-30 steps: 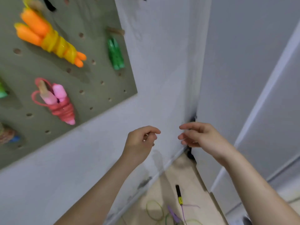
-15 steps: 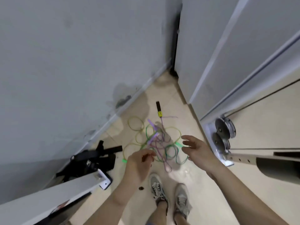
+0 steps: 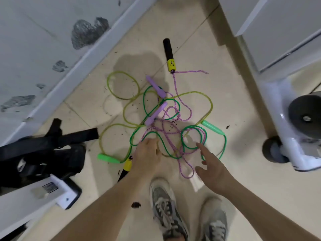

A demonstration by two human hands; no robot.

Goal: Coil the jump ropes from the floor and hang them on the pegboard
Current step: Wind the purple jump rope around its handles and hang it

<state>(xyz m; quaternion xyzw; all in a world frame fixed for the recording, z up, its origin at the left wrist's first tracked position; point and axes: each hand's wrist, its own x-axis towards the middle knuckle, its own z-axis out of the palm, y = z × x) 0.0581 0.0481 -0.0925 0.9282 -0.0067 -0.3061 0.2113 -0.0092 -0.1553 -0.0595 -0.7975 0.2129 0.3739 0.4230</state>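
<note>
Down on the floor (image 3: pixel 243 188), the head view, the only one, finds the jump ropes (image 3: pixel 171 119) in one knot just ahead of the person's shoes (image 3: pixel 165 204). None of them is coiled and the pegboard is out of frame. A purple braided rope (image 3: pixel 174 84) runs from a yellow-and-black handle (image 3: pixel 169 54) into the middle, where it crosses a green rope (image 3: pixel 143 101) and a yellowish rope (image 3: pixel 121 72) many times over. Two purple handles (image 3: pixel 155 86) lie inside the tangle and two green handles (image 3: pixel 212 127) lie at its edges.

The left hand (image 3: pixel 147 153) hangs low over the near edge, right where purple and green strands meet. Its fingers curl away from the camera, so I cannot tell whether they pinch a strand or only touch it. A second yellow-and-black handle (image 3: pixel 128 165) lies just beside that wrist, probably the end being sought.

The right hand (image 3: pixel 210 166) hovers above the green loops with its fingers (image 3: pixel 202 148) spread and holding nothing, likely ready to lift strands apart.

Black straps (image 3: pixel 52 141) lie to the left and a white wheeled base (image 3: pixel 295 150) stands to the right.
</note>
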